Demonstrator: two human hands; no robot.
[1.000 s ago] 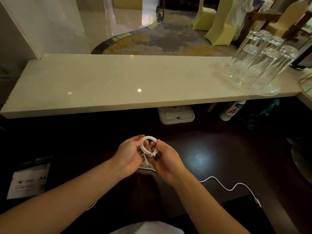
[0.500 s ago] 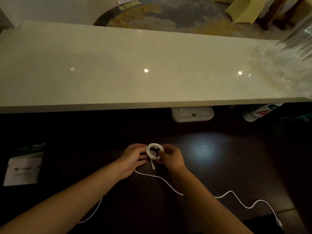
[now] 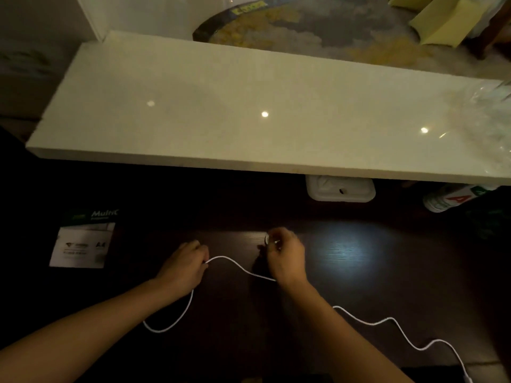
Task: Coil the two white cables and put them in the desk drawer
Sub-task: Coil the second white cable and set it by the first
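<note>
My right hand [image 3: 284,257] is closed around a small coiled white cable [image 3: 267,239]; only a sliver of the coil shows above my fingers. My left hand [image 3: 185,268] pinches a second, loose white cable [image 3: 237,266]. That cable runs in a wave from my left fingers to under my right wrist, and loops back below my left forearm. More white cable [image 3: 398,327] snakes over the dark desk [image 3: 359,286] to the lower right, ending in a plug at the frame's edge. No drawer is visible.
A pale stone shelf [image 3: 249,120] overhangs the back of the desk. Under it sit a white socket box [image 3: 340,188] and a lying spray can [image 3: 448,199]. An A4 paper pack [image 3: 83,241] lies at the left. Blurred glasses [image 3: 495,111] stand at the shelf's right end.
My hands have moved apart. The right keeps the coiled cable; the left let go of it and took hold of the loose cable, lifting it. The view tilted down and left.
</note>
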